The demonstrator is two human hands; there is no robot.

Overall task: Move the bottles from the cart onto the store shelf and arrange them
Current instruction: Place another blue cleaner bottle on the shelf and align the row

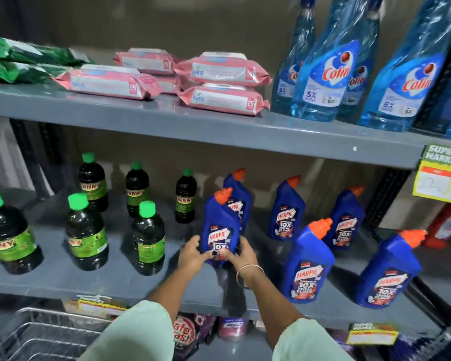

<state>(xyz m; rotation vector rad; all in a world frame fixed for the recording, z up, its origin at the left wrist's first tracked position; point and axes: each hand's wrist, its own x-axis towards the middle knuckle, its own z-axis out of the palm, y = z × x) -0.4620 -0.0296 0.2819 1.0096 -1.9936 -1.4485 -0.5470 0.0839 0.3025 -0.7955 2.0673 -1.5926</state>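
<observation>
A grey metal store shelf [94,278] fills the view, its middle board running left to right with a second board [219,131] above it and a plain brownish back wall behind. A dark slotted upright [385,196] bounds the bay on the right, with a yellow-and-green price tag [441,175] hanging from the upper board's edge beside it. On the upper board lie pink wipe packs [219,71] in low stacks, green packets [24,63] at far left and tall blue spray bottles [326,74] at right.

On the middle board, dark bottles with green caps [85,230] stand upright in loose rows on the left half, well apart from one another, with bare grey board between them and along the front edge. On the right half stand blue Harpic bottles [310,259] with orange caps, also upright and spaced, two near the front lip and others further back.

Near the centre, one Harpic bottle [220,225] stands just in front of another. The left hand [192,254] and the right hand [241,252] clasp its base from either side, fingers wrapped against the label. The right wrist wears a thin bangle [248,273]; both sleeves are pale green.

At lower left, part of a wire cart [37,334] shows below the shelf's front edge. Purple packs [190,332] sit on the level underneath.
</observation>
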